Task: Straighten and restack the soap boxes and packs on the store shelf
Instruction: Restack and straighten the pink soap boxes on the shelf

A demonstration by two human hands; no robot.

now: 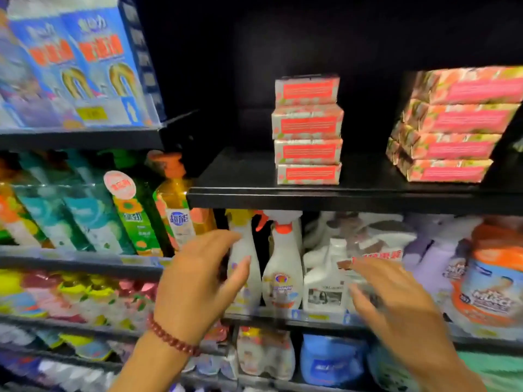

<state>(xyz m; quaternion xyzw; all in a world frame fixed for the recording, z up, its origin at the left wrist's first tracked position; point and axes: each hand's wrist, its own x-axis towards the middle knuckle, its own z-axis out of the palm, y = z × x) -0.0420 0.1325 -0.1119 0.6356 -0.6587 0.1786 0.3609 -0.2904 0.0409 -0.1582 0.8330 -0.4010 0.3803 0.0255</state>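
Neither hand grips anything. The left hand [198, 281], with a dark red bead bracelet [172, 339] at the wrist, has its fingers loosely bent and apart. The right hand [396, 301] is spread with fingers fanned, though blur hides their exact lie. Both hover in front of the lower row of white plastic spray bottles [281, 273]; whether the left fingertips touch one, I cannot tell.

Above them, on the black metal shelf [240, 190], the pile of four white cardboard soap boxes with red labels [308, 128] stands near the front edge. Its two middle boxes jut out wider than the top and bottom ones. Well apart to the right sits the pile of glossy pink-labelled soap packs [452, 125], turned askew to the shelf edge, its layers stepped.

The step in hand looks like the reach up to the centre pile. It would go best with one palm on each short side, both pressing inward together so all four boxes line up. Nudging boxes singly could topple the tall narrow pile. A gentle push on the front should then square it to the edge
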